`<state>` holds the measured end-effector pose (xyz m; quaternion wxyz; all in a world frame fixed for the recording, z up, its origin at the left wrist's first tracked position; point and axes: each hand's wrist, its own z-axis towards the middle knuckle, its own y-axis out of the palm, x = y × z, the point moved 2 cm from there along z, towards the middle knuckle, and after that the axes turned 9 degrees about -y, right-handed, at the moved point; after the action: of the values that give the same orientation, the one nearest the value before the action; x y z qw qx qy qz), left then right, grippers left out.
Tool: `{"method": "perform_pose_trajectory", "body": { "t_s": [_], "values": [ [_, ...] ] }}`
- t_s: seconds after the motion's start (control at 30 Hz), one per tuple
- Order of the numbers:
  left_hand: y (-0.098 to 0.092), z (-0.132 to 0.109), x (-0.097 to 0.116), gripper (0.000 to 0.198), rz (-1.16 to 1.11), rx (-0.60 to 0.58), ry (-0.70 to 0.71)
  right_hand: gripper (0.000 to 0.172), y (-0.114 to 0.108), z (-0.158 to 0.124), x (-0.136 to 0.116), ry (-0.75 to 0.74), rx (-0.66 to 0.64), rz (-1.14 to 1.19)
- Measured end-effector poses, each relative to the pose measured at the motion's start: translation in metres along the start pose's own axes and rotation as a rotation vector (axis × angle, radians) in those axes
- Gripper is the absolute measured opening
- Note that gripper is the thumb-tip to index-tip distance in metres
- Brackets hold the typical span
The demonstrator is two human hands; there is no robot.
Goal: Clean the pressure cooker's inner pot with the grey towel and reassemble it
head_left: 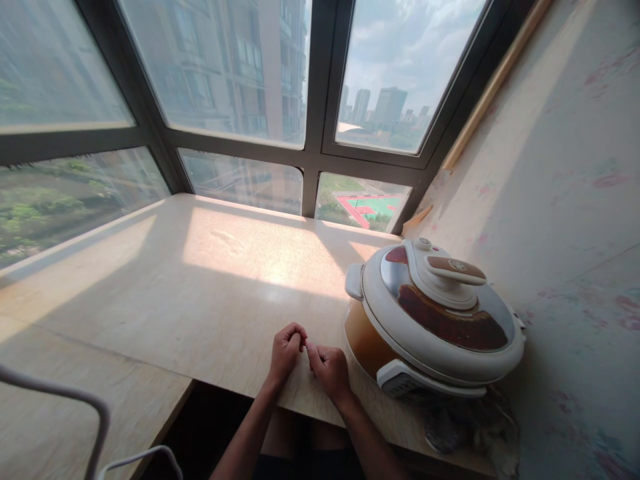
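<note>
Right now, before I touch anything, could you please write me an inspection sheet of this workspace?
Surface: pale countertop, partly in sunlight, running along the windows.
Job's things: electric cooker, lid on, standing at the right end near the wall.
Clutter: crumpled grey material under the cooker's front.
Hands: left hand and right hand are curled shut and rest near the countertop's front edge, fingertips meeting. Nothing is seen held. The right hand is close beside the cooker.
Cables: white bent rod or tube at lower left; cannot tell if it is a cable.
Surroundings: dark-framed windows; patterned wall on the right.
</note>
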<state>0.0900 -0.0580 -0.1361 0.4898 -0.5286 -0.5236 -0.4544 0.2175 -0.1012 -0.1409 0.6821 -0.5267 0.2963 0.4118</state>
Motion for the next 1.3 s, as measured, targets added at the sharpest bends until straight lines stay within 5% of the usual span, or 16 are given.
{"method": "perform_pose_trajectory", "body": {
  "t_s": [0.43,1.3],
  "values": [
    [0.0037,-0.0004,-0.0020,0.017,0.068,-0.067,0.037,0.064,-0.0024,-0.0011,0.0032,0.072,0.046,0.089],
    [0.0003,-0.0067,0.0022,0.018,0.182,-0.099,0.100,0.063,-0.0064,-0.0046,-0.0011,-0.110,-0.085,-0.119]
  ]
}}
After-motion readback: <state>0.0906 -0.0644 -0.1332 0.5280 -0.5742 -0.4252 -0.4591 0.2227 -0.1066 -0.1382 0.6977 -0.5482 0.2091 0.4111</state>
